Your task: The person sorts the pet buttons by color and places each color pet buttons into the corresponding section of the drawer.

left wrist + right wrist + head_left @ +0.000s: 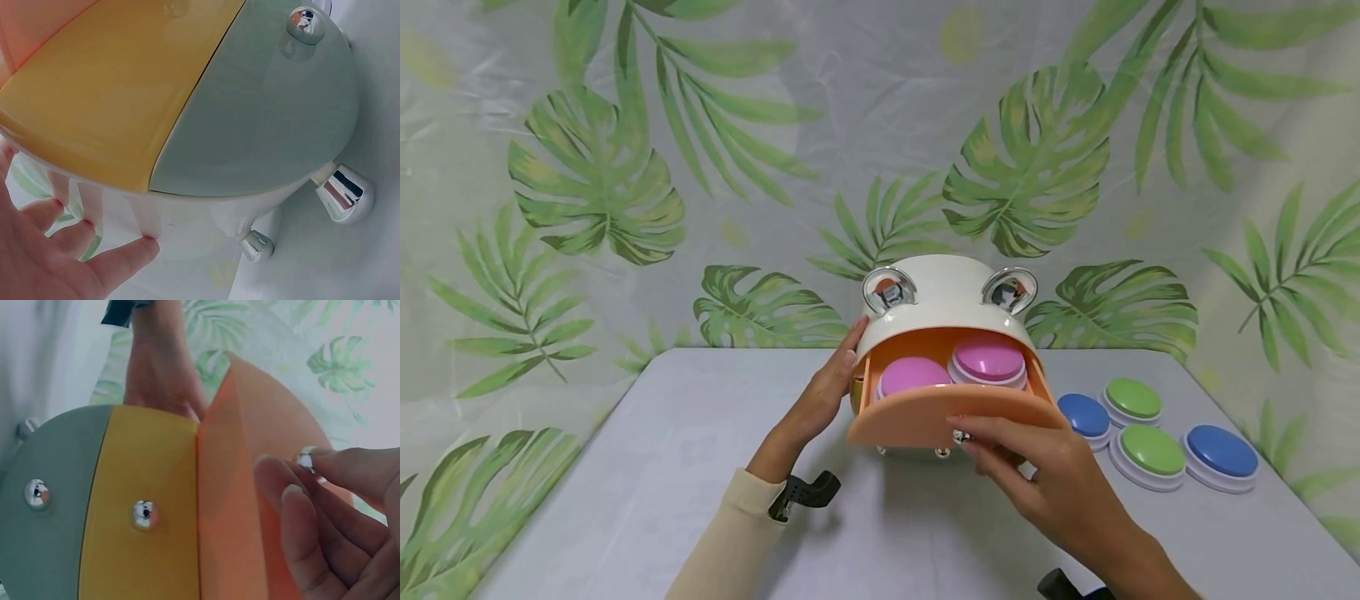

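A small drawer box (943,287) with a white rounded top and two silver ring eyes stands on the table. Its orange top drawer (902,417) is pulled out, and two pink round buttons with white bases, one at left (913,375) and one at right (991,358), lie inside. My right hand (1067,479) pinches that drawer's silver knob (306,459) between thumb and fingers. Against the box's left side rests my left hand (816,400), its fingers extended. Below, the yellow drawer (119,94) and the grey-green drawer (262,119) are closed.
To the right of the box, two blue buttons (1221,450) and two green buttons (1152,448) sit on the white table (700,483). A leaf-patterned cloth (760,125) hangs behind. Silver feet (344,194) hold the box off the tabletop.
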Available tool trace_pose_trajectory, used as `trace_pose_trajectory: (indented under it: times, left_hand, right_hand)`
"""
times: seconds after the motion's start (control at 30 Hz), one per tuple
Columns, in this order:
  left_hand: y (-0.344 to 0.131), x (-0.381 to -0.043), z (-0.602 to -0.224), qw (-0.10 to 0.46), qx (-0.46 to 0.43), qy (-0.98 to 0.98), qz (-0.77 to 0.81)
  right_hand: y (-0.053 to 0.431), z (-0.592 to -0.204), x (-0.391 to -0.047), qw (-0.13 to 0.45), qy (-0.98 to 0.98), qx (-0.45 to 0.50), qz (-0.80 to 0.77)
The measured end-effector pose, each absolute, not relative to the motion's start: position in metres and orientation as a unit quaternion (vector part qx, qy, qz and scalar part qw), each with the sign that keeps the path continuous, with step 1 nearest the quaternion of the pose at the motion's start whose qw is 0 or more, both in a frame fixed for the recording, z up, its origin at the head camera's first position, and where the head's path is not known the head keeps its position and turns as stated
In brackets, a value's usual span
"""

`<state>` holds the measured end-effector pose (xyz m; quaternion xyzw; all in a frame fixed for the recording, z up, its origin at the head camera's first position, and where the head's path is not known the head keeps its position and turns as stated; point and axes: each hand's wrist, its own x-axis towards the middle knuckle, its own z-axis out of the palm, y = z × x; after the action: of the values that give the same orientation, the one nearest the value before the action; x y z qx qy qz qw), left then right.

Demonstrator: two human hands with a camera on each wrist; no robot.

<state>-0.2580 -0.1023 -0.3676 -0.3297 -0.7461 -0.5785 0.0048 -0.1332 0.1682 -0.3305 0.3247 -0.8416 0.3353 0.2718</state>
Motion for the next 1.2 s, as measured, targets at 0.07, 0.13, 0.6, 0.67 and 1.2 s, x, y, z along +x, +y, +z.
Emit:
trace_pose_trajectory:
  times: [0.07,0.13,0.6,0.67,1.2]
  left_hand:
    - [-0.102,-0.258,-0.367,0.004,-0.329,-0.746,-0.579]
    - [-0.102,-0.258,-0.367,0.003,-0.329,-0.744,-0.581]
    - [-0.102,-0.258,-0.367,0.002,-0.329,-0.742,-0.584]
    - [-0.102,-0.258,-0.367,0.002,-0.329,-0.742,-0.584]
    - [-0.101,-0.256,-0.367,0.009,-0.327,-0.751,-0.573]
  right_hand:
    - [0.167,-0.331,-0.136,0.276,-0.840,0.324,0.337]
    - [0.167,-0.332,-0.138,0.280,-0.842,0.319,0.334]
    - [0.168,-0.338,-0.154,0.321,-0.833,0.315,0.323]
    - [0.168,-0.339,-0.155,0.330,-0.827,0.319,0.324]
    - [0.165,-0.345,-0.170,0.326,-0.825,0.307,0.345]
